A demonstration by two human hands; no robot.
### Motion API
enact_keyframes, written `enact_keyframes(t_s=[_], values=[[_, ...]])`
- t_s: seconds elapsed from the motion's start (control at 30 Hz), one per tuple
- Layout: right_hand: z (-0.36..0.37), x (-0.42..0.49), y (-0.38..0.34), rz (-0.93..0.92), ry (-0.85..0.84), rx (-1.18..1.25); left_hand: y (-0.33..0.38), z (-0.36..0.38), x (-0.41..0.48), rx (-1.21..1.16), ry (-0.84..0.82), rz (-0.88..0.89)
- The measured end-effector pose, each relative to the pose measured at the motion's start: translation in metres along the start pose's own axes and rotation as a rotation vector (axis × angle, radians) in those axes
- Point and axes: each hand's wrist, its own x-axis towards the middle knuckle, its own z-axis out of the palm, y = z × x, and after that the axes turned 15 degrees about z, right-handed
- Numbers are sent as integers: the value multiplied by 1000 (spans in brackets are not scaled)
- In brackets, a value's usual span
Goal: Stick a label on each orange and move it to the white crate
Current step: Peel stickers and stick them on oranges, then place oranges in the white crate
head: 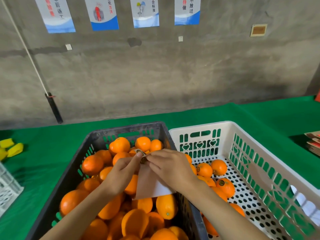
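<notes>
Black crate, full of oranges; above it, left hand pinches label strip, right hand fingertips pinch one sticker; print illegible.

On the wall, at eleven o'clock, the leftmost poster shows 返工. Toward twelve, the second poster reads 讲究方法 and the third poster reads 符合标准. At one o'clock the fourth poster reads 不放过 and, seemingly, 坚持做. At four o'clock, the round label on an orange in the white crate is too small to read.
</notes>
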Motion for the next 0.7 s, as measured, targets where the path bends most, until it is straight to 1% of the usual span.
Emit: enact_keyframes(t_s=[0.1,0.2,0.3,0.53,0.7], values=[[-1,-1,-2,1,21,34,-3,-1,1,-16,16,-7],[-4,-1,-3,122,7,137,-6,-3,3,-54,94,8],[-4,-1,-2,237,-65,240,-6,-5,2,-14,185,9],[-5,-3,-2,226,-151,269,-5,-6,2,60,155,60],[-4,-2,-2,228,-185,273,6,-5,-1,-64,77,138]])
